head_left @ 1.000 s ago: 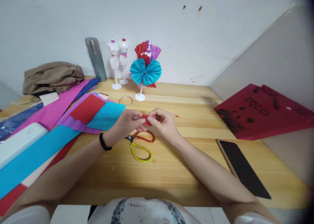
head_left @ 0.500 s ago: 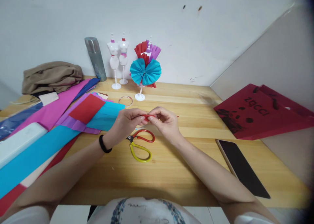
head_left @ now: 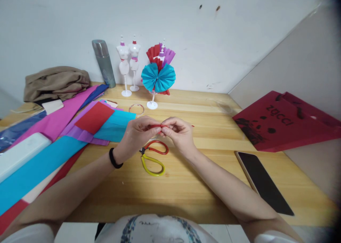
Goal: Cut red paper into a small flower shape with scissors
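Between my fingertips is a small narrow piece of red paper (head_left: 158, 126), mostly hidden by the fingers. My left hand (head_left: 140, 132) pinches its left part, and my right hand (head_left: 179, 132) pinches the right part; the two thumbs nearly meet. Just below the hands lie scissors (head_left: 153, 157) with one red and one yellow handle, their blades hidden under my left hand. Beyond the hands stands a small mannequin (head_left: 152, 104) dressed in red and purple pleated paper, with a blue pleated paper fan (head_left: 158, 77) on its front.
Two bare white mannequins (head_left: 124, 67) and a grey flask (head_left: 104, 65) stand by the wall. Coloured sheets (head_left: 114, 125), a white case (head_left: 23, 154) and brown cloth (head_left: 57, 81) lie left. A phone (head_left: 263, 182) and red paper bag (head_left: 282, 124) are right; a thin ring (head_left: 136, 109) lies behind.
My left thumb and fingers have slid right along the red piece, closer to my right thumb. My left wrist has shifted slightly right. Both hands keep their pinch.
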`<state>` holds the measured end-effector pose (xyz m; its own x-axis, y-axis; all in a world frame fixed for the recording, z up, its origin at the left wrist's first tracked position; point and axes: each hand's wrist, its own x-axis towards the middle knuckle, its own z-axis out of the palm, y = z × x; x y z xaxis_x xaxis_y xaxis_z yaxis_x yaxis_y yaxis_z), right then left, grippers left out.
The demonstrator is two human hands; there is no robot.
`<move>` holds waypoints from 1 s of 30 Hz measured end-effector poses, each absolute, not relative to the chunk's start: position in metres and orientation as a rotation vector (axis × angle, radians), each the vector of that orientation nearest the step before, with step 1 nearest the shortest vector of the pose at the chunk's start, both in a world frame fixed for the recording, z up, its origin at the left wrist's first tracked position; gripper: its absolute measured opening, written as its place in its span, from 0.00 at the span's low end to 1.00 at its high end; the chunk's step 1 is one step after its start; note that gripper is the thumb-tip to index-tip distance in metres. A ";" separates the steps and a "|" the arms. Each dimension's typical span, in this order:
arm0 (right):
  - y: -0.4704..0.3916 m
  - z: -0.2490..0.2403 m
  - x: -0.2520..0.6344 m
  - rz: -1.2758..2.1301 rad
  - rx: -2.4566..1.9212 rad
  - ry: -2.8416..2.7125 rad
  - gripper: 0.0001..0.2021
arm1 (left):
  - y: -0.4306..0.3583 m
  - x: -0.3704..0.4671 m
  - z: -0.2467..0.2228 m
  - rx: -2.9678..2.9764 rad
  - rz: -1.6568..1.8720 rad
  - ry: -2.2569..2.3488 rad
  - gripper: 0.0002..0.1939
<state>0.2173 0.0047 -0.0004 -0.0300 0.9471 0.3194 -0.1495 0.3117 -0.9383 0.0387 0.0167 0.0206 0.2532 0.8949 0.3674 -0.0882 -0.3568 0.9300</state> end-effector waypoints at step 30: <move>-0.027 0.013 0.200 0.574 -1.464 -2.794 0.32 | 0.032 0.022 0.051 1.231 1.264 0.831 0.17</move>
